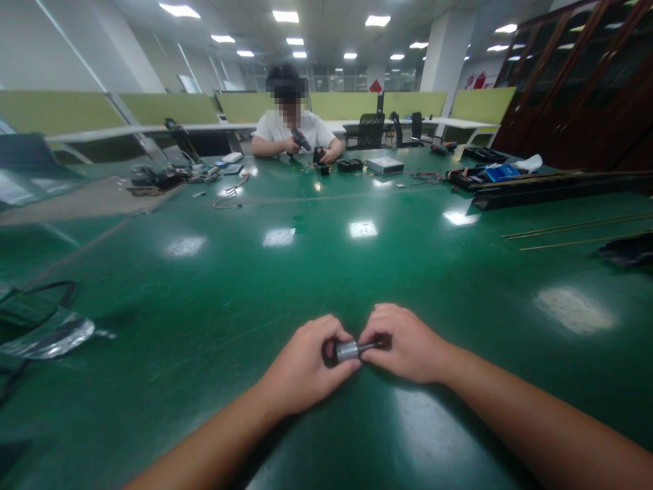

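Just above the green tabletop, a small silver metal cylinder (347, 350) lies level between my hands. It has a dark part at its left end and a thin shaft (368, 346) on its right; its exact kind is not clear. My left hand (310, 361) is closed around the cylinder, thumb below and fingers above. The fingers of my right hand (405, 344) are curled closed at the shaft, hiding its far end.
Across the green table (245, 272) a person in a white shirt (321, 129) holds a power drill (300, 139). Cables and parts (168, 173) lie far left, black channels (551, 187) and thin rods (576, 224) at right. A clear face shield (45, 333) is near left.
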The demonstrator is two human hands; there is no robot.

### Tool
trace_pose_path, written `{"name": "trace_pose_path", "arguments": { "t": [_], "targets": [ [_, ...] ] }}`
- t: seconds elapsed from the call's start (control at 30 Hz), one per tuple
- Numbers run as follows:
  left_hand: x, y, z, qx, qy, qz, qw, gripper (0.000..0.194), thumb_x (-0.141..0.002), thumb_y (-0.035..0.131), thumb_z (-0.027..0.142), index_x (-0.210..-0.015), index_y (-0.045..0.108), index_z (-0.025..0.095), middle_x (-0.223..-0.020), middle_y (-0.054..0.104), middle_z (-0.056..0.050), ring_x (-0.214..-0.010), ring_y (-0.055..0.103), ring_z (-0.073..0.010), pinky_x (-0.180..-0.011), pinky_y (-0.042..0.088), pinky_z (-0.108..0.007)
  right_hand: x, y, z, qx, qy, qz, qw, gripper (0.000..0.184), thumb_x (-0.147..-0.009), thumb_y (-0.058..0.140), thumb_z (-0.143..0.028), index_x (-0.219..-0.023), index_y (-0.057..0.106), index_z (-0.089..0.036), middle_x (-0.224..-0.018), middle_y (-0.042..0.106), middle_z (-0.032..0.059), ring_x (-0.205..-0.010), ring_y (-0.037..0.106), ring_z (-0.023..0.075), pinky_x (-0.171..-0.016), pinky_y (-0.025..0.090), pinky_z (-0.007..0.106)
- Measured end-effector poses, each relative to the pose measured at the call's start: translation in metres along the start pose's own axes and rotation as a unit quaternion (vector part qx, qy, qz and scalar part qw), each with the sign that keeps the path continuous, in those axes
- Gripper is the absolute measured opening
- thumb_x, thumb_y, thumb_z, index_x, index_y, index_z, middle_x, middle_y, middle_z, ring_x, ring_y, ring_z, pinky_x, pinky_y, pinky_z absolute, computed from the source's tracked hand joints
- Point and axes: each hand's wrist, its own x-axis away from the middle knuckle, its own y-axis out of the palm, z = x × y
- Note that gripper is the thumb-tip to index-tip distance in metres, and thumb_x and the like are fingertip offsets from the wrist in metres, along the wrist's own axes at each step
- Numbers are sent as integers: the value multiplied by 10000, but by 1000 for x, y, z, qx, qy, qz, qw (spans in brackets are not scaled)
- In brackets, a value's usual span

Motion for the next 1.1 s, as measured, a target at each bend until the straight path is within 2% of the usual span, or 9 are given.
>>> {"name": "trace_pose_path", "arguments": {
  "t": [0.43, 1.1],
  "targets": [
    [0, -1, 1, -8, 2, -2, 1000, 143, -771, 699, 231, -847, 587, 185, -788, 587, -7, -729, 549, -168, -663, 397, -264, 2, -6, 0, 5, 2, -17, 1000, 55, -766, 735, -171, -811, 707, -184, -729, 672, 10, -753, 573, 169, -727, 408, 297],
    [0, 1, -1, -17, 2, -3, 1000, 156, -778, 699, 229, -870, 580, 188, -798, 572, -3, -731, 542, -170, -669, 394, -271, 4, -16, 2, 18, 10, -31, 999, 66, -748, 743, -161, -804, 722, -189, -756, 696, 14, -766, 589, 171, -729, 422, 300]
  ]
}}
